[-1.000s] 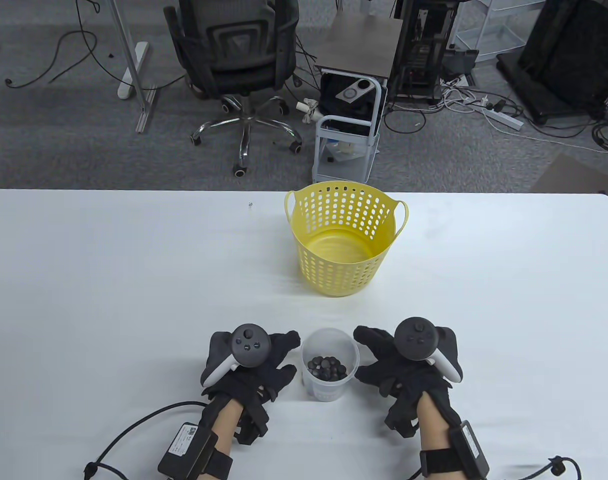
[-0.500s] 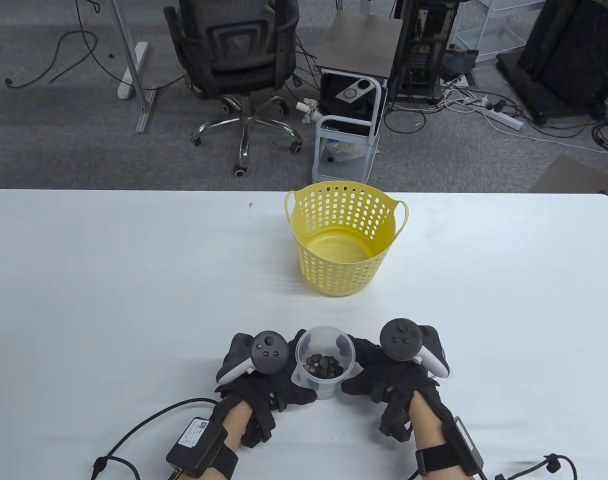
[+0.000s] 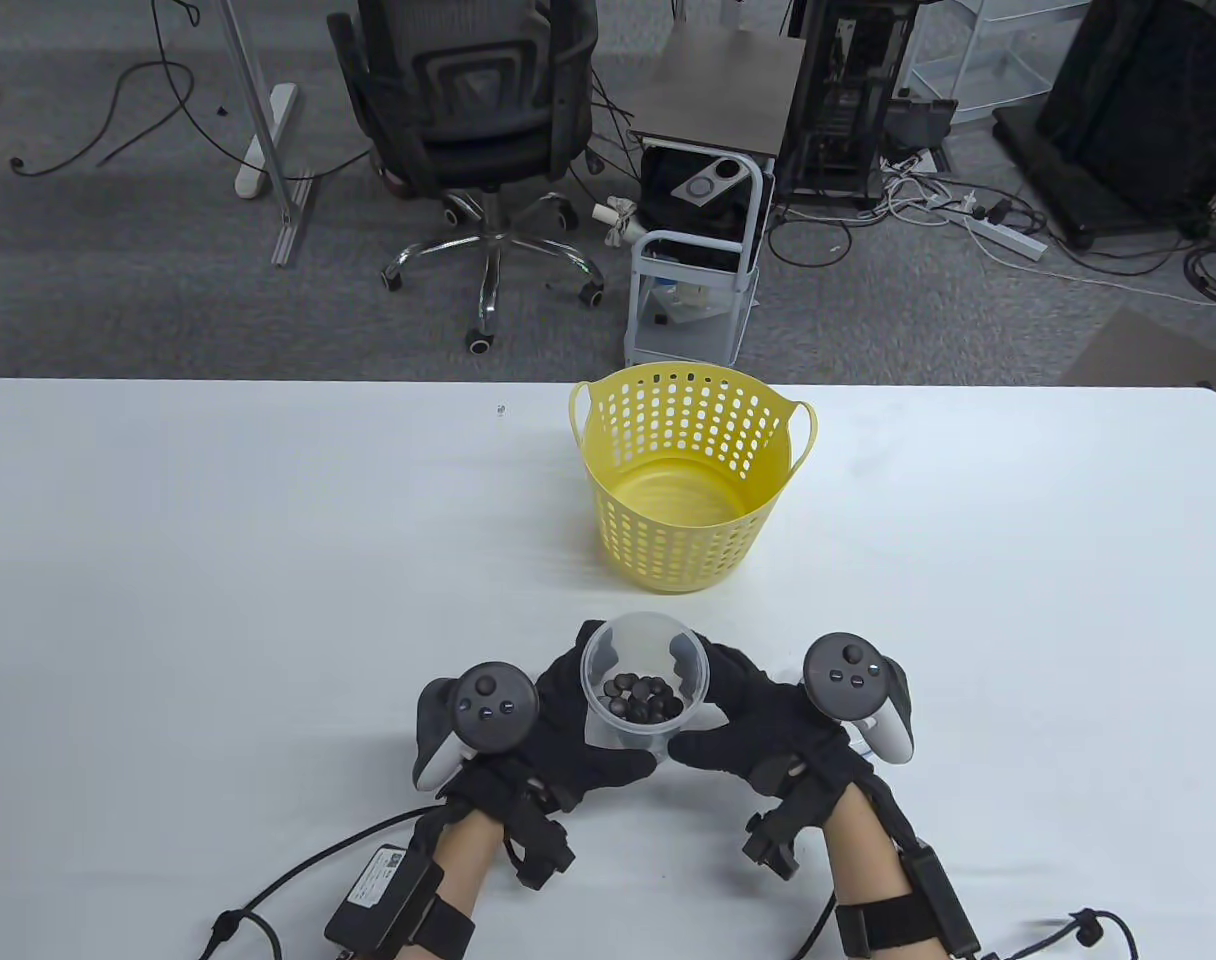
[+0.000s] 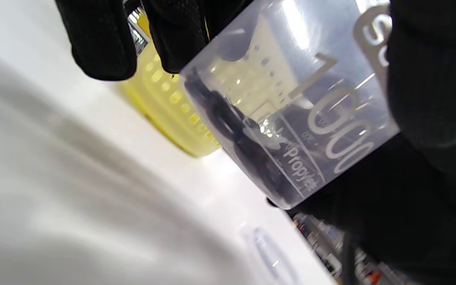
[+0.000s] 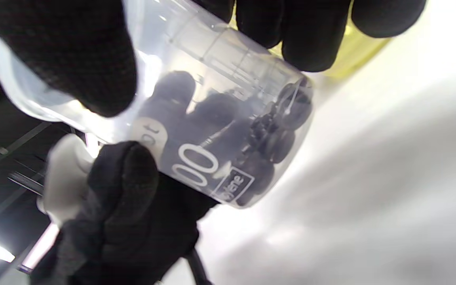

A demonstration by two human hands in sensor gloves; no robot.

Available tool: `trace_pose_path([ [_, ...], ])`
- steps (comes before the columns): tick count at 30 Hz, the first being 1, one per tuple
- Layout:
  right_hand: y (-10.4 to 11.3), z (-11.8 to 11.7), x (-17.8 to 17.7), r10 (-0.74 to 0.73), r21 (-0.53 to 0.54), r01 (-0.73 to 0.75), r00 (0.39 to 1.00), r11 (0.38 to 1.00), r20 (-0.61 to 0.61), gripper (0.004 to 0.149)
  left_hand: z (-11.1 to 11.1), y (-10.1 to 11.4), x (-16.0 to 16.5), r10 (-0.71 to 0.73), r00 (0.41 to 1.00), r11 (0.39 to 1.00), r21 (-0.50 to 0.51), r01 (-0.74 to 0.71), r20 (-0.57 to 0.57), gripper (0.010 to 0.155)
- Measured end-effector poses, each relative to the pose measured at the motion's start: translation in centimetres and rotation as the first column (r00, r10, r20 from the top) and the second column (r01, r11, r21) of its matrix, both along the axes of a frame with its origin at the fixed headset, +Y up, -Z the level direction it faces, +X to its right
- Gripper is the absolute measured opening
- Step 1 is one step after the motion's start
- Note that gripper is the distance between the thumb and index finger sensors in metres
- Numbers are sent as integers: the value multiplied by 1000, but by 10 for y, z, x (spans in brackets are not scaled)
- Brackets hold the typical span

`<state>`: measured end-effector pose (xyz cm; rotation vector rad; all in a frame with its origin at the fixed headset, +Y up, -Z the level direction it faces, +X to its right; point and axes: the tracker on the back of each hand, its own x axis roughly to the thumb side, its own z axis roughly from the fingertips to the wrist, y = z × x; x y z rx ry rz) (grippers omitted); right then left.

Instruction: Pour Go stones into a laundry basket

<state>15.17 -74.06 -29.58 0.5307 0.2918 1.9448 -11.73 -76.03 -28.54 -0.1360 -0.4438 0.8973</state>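
Nearest the bottom edge of the table view, two bare forearms with strapped-on sensor packs and trailing cables reach onto the white bench [image 3: 268, 560]. Just beyond them the left hand [image 3: 558, 735] and the right hand [image 3: 768, 725], both in black gloves with a tracker on the back, meet around a clear plastic measuring cup [image 3: 643, 685]. Each grip is clenched on the cup: the left hand wraps its left side and the right hand its right side, with fingers curled round the far wall and thumbs on the near wall. Both wrist views show the cup's base clear of the bench, and printed scale markings on its wall. Black Go stones [image 3: 645, 697] lie heaped in the bottom of the cup; they are dark rounded lumps behind the wall in the right wrist view [image 5: 251, 134].

Farther along the bench, apart from the cup and slightly to its right, stands the yellow laundry basket [image 3: 683, 480], upright, with perforated walls and two loop handles. A tiny pale object [image 3: 501, 408] sits near the bench's far edge, left of the basket.

Beyond the bench, on grey carpet, are a small white trolley [image 3: 693, 270], a black office chair [image 3: 473, 130] and loose cables.
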Motion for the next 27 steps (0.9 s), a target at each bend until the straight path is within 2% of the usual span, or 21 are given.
trace_pose_path([
  [4,12,7,-6,-50,66,49,999,997,13,94,6,9,-1,154,988,987,50,-153,-18,126],
  [8,17,13,-15,-55,113,52,998,992,21,95,7,12,-4,266,964,962,64,-266,15,136],
  [11,18,16,-20,-56,141,49,997,989,49,96,7,12,-7,237,971,966,107,-235,-5,138],
  [14,18,18,-23,-8,173,-4,997,985,71,96,10,9,-7,275,957,957,127,-262,-96,133],
  [17,11,17,-24,-36,198,15,994,980,101,95,11,5,-5,308,935,949,126,-289,-177,130],
  [24,-5,14,-26,5,232,-45,985,972,170,88,6,-1,-12,236,921,969,144,-200,-311,130],
  [27,-9,13,-23,55,214,-100,977,972,207,86,4,-2,-18,208,909,975,144,-166,-361,129],
])
